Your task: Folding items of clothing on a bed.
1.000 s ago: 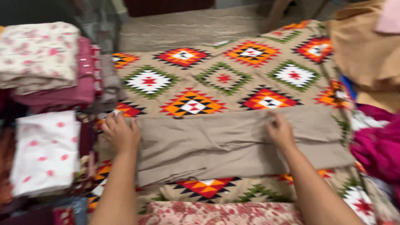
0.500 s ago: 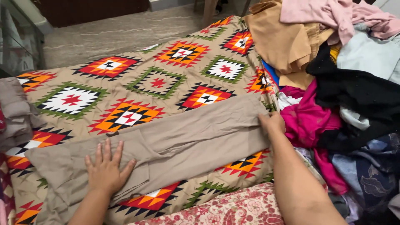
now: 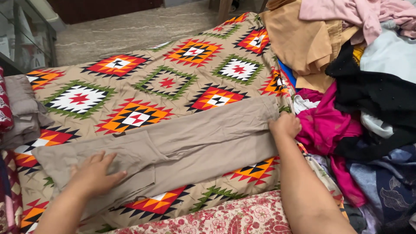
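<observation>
Patterned bedspread point(image 3: 173, 82) carries our folded beige trousers point(image 3: 195, 143), lying flat across it. Our left hand point(image 3: 93, 175) presses open at 7 o'clock; right hand point(image 3: 285, 125) pinches the end at 3 o'clock. Clothes heap point(image 3: 368, 86) remains unsorted.

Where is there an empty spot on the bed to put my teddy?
The best bare patch is the patterned blanket beyond the long beige cloth, between the folded stack and the clothes pile. A thin strip lies between the beige cloth and the floral fabric. The right side is crowded, and both hands, left and right, press the beige cloth.
</observation>
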